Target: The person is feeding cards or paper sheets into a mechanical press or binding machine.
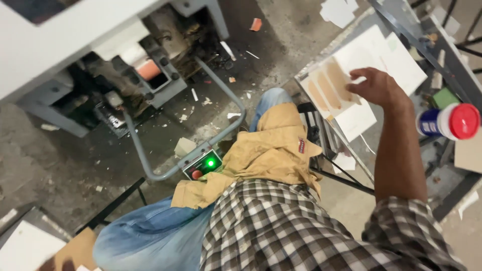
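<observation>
Nearest the camera lay the person's checked shirt (281,226), with blue jeans (150,238) and a tan cloth (261,150) draped over the lap. The right hand (374,86) reached to the table (454,62) at the person's right and rested, fingers (357,86) spread flat and narrow, on a white card sheet (334,90) bearing tan oblong cut-outs, the top of a loose stack near the table's near-left corner. More white sheets (396,57) lay just beyond it toward the far edge. The sheet appeared light, thin and moderately stiff, liable to crease or slide over its neighbours; an edge or corner pinched between thumb and fingers seemed the best hold. The left hand (55,264) showed only as a blurred sliver at the lower left corner, beside a brown card (75,251) and a white sheet (25,248); whether its fingers gripped anything could not be told. A white bottle with a red cap (449,122) lay on its side near the table's right edge. Between the knees stood a small control box (203,164) with a lit green lamp, mounted on a grey tube frame (201,115) leading to a grey machine (100,60). The concrete floor (60,155) was stained and littered with paper offcuts.
</observation>
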